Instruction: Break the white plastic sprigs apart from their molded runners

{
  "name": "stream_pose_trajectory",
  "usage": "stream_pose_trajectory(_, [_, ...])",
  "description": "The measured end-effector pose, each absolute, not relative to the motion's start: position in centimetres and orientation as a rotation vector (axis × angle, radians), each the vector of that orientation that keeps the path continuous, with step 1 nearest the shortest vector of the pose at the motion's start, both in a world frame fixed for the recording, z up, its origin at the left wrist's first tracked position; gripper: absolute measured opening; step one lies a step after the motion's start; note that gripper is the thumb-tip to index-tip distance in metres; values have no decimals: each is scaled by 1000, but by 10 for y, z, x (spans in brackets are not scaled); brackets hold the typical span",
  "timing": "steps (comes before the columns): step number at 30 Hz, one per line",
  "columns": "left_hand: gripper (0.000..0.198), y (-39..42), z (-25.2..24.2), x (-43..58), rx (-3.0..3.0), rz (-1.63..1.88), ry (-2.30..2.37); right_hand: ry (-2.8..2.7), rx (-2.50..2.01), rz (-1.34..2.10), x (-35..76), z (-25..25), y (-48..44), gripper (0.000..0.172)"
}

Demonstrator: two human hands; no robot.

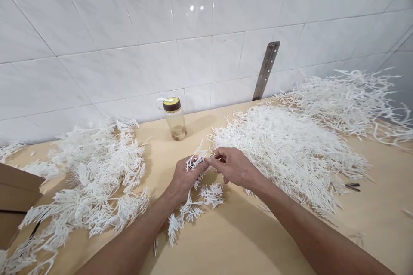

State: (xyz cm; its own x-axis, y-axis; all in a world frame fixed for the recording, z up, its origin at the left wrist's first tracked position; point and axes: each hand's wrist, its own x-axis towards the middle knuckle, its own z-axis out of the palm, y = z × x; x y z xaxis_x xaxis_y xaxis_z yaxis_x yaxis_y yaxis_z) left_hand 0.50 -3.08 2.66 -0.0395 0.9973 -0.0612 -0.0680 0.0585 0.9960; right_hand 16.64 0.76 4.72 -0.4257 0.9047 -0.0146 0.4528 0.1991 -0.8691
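My left hand is closed around a white plastic sprig with many thin needle-like tips, which hangs down below the hand to the table. My right hand pinches the top of the same sprig, fingertips meeting the left hand's. Both hands hover over the pale wooden table, between two heaps of white sprigs.
A heap of branched white sprigs lies to the left, and a heap of loose white pieces to the right. A clear jar with a yellow-brown lid stands by the tiled wall. A cardboard box sits at far left; a metal bracket leans against the wall.
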Motion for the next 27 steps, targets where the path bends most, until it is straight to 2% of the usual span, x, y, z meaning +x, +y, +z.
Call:
stream_pose_trajectory(9, [44, -27, 18, 1, 1011, 1216, 1165, -1913, -1274, 1227, 169, 48, 10, 9])
stream_pose_trajectory(20, [42, -30, 24, 4, 1124, 1180, 1286, -1875, -1352, 1199, 169, 45, 13, 11])
stream_pose_trajectory(27, [45, -33, 27, 4, 1022, 1192, 1276, -1859, -1345, 1299, 169, 46, 12, 10])
